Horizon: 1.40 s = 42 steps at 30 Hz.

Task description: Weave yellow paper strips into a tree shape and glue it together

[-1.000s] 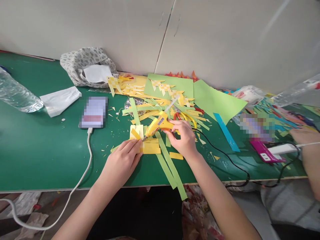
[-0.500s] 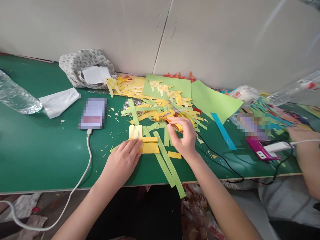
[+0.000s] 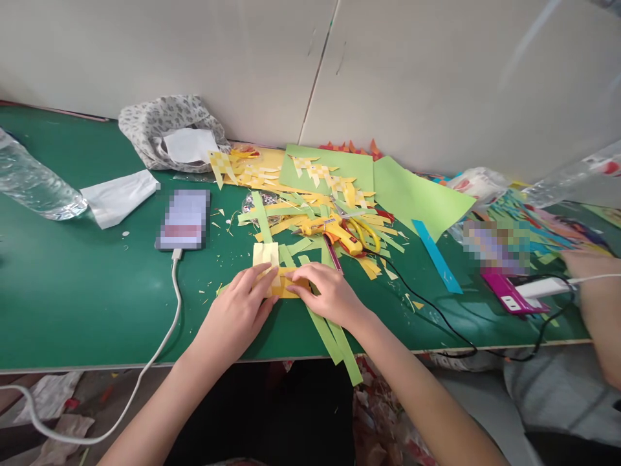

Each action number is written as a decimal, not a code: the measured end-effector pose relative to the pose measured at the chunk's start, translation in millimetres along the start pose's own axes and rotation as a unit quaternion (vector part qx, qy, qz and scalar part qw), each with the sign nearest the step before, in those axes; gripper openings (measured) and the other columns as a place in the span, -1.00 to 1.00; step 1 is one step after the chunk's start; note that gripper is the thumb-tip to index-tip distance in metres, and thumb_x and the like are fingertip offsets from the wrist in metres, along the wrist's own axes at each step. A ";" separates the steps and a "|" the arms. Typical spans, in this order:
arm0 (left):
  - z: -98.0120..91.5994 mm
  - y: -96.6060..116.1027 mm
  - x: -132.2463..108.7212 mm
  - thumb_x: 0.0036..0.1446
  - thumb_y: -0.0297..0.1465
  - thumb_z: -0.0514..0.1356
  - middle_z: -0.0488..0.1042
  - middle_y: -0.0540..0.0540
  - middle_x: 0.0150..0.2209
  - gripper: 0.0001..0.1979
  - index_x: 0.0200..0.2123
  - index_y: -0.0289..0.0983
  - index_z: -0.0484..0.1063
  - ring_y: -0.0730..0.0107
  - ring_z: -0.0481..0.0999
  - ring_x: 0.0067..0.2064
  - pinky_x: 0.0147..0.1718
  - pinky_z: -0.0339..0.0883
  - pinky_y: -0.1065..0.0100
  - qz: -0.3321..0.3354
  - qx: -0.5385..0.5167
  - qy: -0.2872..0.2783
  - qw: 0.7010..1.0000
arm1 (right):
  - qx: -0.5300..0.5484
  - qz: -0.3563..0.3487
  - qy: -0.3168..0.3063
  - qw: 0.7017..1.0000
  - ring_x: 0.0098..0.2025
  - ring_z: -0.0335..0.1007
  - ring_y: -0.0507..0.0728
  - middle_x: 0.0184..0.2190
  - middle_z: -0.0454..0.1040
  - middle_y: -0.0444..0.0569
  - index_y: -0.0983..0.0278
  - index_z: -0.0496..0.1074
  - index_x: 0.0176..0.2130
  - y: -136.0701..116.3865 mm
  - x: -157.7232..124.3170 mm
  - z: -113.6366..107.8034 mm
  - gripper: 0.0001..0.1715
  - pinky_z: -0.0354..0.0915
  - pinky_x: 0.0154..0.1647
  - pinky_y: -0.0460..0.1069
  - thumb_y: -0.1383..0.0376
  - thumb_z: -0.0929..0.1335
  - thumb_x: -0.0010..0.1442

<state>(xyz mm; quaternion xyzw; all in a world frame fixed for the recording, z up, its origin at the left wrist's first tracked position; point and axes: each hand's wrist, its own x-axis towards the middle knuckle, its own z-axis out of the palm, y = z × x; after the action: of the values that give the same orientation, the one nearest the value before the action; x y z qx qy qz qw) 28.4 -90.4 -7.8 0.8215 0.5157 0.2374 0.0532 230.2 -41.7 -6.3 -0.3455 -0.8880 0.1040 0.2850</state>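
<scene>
Yellow paper strips (image 3: 284, 292) lie partly hidden beneath the left hand (image 3: 243, 305).

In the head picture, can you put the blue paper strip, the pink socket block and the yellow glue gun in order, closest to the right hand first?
From the right hand:
1. Yellow glue gun: just beyond the hand.
2. Blue paper strip: off to the right.
3. Pink socket block: farthest, further right.
</scene>
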 end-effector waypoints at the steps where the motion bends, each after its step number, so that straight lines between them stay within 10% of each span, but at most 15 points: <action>1: -3.2 -2.4 -0.8 0.26 -0.33 -0.01 0.34 -0.19 0.09 -0.62 0.13 -0.27 0.22 0.20 0.36 0.07 -0.03 0.37 0.19 -0.012 -0.019 0.012 1.000 | 0.005 0.010 -0.005 1.000 -0.29 0.44 0.05 -0.34 0.51 -0.07 0.21 0.30 -0.27 -0.1 0.6 -0.4 -0.94 0.37 -0.31 -0.04 0.29 0.31 0.20; 12: -14.4 -33.5 0.0 0.12 -0.16 0.15 0.46 -0.14 0.02 -0.52 0.06 -0.24 0.33 0.12 0.38 0.09 0.10 0.24 0.03 -0.008 -0.010 -0.021 1.000 | 0.025 0.036 0.000 0.999 -0.32 0.45 0.03 -0.34 0.51 -0.08 0.20 0.29 -0.28 1.4 -1.4 5.0 -0.97 0.37 -0.36 -0.07 0.30 0.30 0.20; 24: -2.2 -5.3 0.4 0.21 -0.29 0.08 0.43 -0.19 0.06 -0.64 0.04 -0.29 0.34 0.15 0.39 0.09 0.07 0.31 0.10 0.037 -0.011 -0.006 0.999 | 0.025 0.017 -0.010 0.999 -0.21 0.43 0.11 -0.29 0.48 -0.01 0.21 0.29 -0.24 -2.9 -1.2 0.1 -0.76 0.38 -0.24 0.02 0.16 0.37 0.11; 42: 1.4 -3.7 0.0 0.25 -0.39 0.02 0.50 -0.07 -0.02 -0.78 -0.17 -0.19 0.46 0.22 0.47 0.03 0.01 0.38 0.15 0.033 -0.012 0.022 0.999 | -0.024 -0.010 -0.011 1.000 -0.30 0.41 0.10 -0.40 0.50 -0.07 0.21 0.34 -0.31 -4.3 1.3 -8.0 -0.95 0.33 -0.26 0.03 0.27 0.32 0.17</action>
<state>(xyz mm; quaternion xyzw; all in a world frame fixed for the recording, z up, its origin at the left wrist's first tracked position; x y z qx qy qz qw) 26.0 -88.5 -10.3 0.8322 0.4861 0.2629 0.0440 231.7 -44.1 2.4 -0.3427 -0.8966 0.0834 0.2678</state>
